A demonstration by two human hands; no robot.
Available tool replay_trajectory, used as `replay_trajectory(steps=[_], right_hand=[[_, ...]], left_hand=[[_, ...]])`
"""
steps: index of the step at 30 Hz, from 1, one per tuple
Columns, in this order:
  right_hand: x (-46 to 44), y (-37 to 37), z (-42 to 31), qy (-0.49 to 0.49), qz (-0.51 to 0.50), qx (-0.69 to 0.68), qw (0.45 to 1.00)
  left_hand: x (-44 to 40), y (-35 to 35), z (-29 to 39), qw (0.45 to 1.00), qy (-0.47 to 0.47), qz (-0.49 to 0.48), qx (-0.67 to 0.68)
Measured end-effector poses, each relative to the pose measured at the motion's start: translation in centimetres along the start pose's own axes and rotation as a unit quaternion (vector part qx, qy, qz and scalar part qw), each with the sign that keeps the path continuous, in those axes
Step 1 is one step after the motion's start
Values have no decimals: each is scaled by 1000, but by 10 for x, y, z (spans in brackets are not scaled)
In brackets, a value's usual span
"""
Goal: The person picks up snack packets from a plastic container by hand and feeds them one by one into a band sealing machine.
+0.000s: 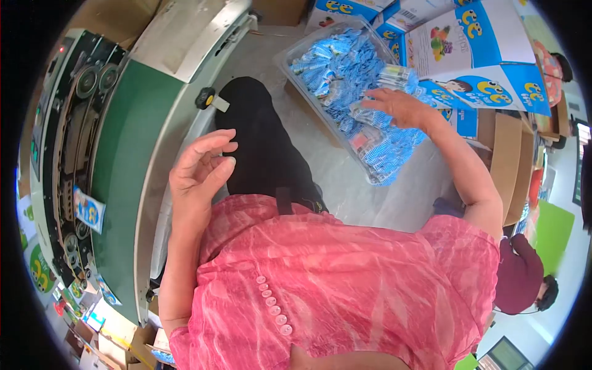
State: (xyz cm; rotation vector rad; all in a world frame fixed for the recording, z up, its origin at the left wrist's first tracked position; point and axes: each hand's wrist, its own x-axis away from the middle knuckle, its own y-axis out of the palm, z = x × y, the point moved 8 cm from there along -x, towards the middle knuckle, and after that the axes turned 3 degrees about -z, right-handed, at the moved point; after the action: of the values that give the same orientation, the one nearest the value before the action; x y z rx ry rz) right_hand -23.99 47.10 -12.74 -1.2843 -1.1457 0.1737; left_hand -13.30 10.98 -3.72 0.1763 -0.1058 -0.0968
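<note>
My left hand [198, 169] is raised beside the green conveyor belt [132, 154], fingers loosely curved with a gap to the thumb and nothing in them. Over the right side of a clear plastic tub [327, 117], my right hand [401, 108] reaches in with its fingers stretched out. Its fingertips are at the heap of small blue-and-white packets [345, 68]; whether they press on them I cannot tell. Packets spill over the tub's near right edge. One packet [89, 209] lies at the machine's rollers, on the far side of the belt.
Blue-and-white printed cartons [444, 43] stand behind the tub, with a brown cardboard box [509, 160] to the right. A black knob [205, 98] juts from the conveyor's side. Another person in a dark red top [518, 277] is at the lower right.
</note>
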Motion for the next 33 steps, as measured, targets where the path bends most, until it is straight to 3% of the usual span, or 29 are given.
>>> replay_trajectory(steps=[6, 10, 14, 19, 22, 24, 25, 27, 29, 31, 33], right_hand=[[-17, 23, 1, -2, -27, 45, 999], [-31, 17, 0, -34, 8, 24, 999], [-47, 31, 11, -48, -47, 6, 998], [-43, 1, 36, -68, 73, -145, 984], [-28, -38, 44, -49, 122, -217, 967], [-23, -69, 32, -48, 111, -303, 945], [-20, -83, 26, -43, 112, -342, 932], [-12, -119, -17, -132, 138, -373, 908], [-9, -141, -51, -202, 183, -409, 871], [-18, -149, -74, -177, 144, -412, 882], [-19, -157, -87, -114, 103, -489, 859]], left_hand=[[-12, 11, -10, 999, -41, -7, -6], [-17, 14, -16, 998, -61, -14, 1], [-19, 25, -16, 997, -66, -37, -11], [-38, 43, -21, 991, -71, -95, -64], [-68, 76, -33, 969, -33, -162, -181], [-85, 102, -30, 930, 107, -156, -314], [-89, 114, -32, 927, 122, -161, -315], [-99, 144, -24, 885, 194, -112, -408], [-107, 161, -37, 926, 137, -168, -308], [-102, 161, -38, 970, 83, -147, -177], [-92, 149, -31, 983, 81, -112, -123]])
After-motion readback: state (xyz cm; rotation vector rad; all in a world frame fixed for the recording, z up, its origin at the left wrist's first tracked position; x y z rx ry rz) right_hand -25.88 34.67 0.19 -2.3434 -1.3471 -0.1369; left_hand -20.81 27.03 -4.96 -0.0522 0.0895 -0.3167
